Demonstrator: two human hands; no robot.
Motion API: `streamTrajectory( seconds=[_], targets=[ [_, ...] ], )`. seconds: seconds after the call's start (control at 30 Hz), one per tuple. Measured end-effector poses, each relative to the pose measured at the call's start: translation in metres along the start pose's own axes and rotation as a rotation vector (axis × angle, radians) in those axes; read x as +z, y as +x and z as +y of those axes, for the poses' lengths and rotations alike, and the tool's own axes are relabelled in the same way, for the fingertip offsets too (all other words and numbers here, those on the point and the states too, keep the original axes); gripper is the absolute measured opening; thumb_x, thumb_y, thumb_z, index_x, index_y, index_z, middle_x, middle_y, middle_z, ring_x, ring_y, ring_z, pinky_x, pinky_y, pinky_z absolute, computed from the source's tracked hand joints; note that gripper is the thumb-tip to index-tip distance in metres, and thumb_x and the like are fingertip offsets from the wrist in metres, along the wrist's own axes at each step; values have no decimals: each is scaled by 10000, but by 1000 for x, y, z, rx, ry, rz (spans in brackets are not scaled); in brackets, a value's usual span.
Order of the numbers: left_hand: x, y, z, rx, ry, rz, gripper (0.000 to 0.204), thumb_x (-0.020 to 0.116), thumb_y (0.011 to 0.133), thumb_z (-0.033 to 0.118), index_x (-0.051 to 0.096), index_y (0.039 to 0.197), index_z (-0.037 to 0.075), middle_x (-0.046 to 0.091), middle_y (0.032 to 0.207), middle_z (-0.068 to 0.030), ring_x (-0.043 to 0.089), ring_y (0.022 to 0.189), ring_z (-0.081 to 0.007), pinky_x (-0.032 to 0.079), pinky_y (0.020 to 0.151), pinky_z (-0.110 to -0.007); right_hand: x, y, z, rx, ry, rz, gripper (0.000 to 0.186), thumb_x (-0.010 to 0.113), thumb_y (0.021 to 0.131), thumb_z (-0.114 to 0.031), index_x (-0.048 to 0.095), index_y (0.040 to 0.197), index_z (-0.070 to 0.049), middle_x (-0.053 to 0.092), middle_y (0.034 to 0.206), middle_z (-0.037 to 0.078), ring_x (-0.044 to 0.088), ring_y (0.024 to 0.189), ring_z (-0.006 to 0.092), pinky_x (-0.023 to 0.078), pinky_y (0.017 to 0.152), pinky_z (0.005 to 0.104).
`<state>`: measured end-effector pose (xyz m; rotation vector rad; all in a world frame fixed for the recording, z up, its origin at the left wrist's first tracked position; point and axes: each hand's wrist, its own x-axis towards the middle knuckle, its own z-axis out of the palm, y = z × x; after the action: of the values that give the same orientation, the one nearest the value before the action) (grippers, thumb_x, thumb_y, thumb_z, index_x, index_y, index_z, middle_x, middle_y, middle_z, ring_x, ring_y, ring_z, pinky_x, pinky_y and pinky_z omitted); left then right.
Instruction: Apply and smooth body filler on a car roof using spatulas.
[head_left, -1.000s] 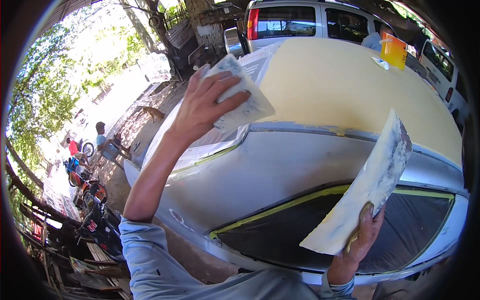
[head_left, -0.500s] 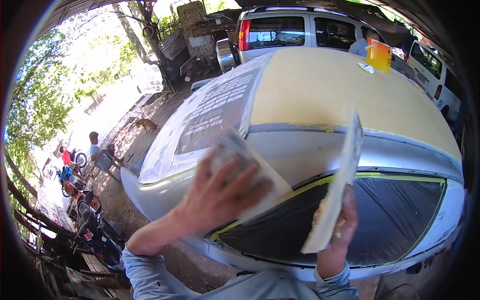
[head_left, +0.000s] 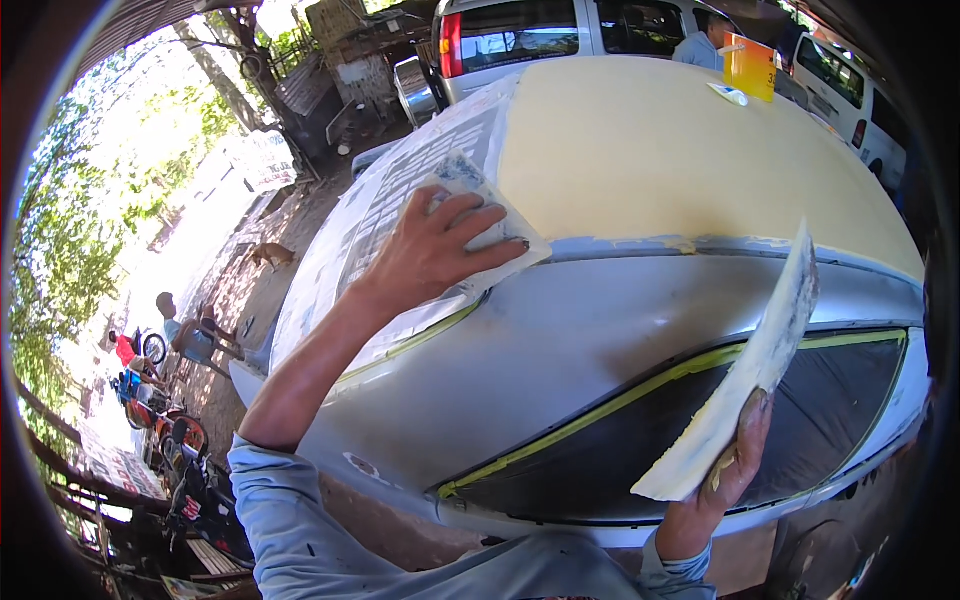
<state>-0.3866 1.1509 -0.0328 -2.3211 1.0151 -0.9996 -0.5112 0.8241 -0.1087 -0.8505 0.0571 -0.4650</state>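
Note:
My left hand (head_left: 435,245) is closed on a pale, flat filler spreader (head_left: 525,240) smeared with grey. Its edge is at the corner of the car roof (head_left: 690,150), beside the paper-masked windscreen (head_left: 385,205); whether it touches cannot be told. Cream filler coats the roof, with a bluish-grey rim above the silver side panel (head_left: 600,320). In my right hand (head_left: 735,455), a long pale putty board (head_left: 740,390) is held tilted, with cream paste along it. Behind the board, dark plastic edged with yellow-green tape covers the side window (head_left: 590,470).
A yellow-orange container (head_left: 750,68) and a white tube (head_left: 729,94) stand and lie on the far roof. A silver van (head_left: 520,50) and a person (head_left: 700,45) are beyond. Leftward are a seated person (head_left: 195,335), a brown dog (head_left: 270,255) and motorcycles (head_left: 185,430).
My left hand has moved up and away with the spreader, to the roof's corner. The putty board in my right hand has shifted right, away from the spreader. The view has shifted slightly.

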Motion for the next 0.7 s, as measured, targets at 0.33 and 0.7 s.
streamTrajectory(
  seconds=[0.33, 0.7],
  targets=[
    [27, 4, -14, 85, -91, 75, 532, 595, 795, 95, 580, 1234, 396, 519, 1274, -5, 467, 1175, -234, 372, 937, -469, 7, -5, 10, -77, -110, 53, 538, 480, 963, -216, 316, 1412, 29, 518, 1264, 156, 575, 1077, 217, 477, 929, 340],
    [-74, 99, -52, 172, 12, 767, 527, 725, 677, 179, 641, 1192, 251, 629, 1057, -66, 589, 992, -251, 451, 819, -417, 29, -26, 6, -187, -97, 0, 520, 484, 957, -198, 341, 1383, 63, 522, 1251, 169, 572, 1068, 214, 472, 919, 335]
  ],
)
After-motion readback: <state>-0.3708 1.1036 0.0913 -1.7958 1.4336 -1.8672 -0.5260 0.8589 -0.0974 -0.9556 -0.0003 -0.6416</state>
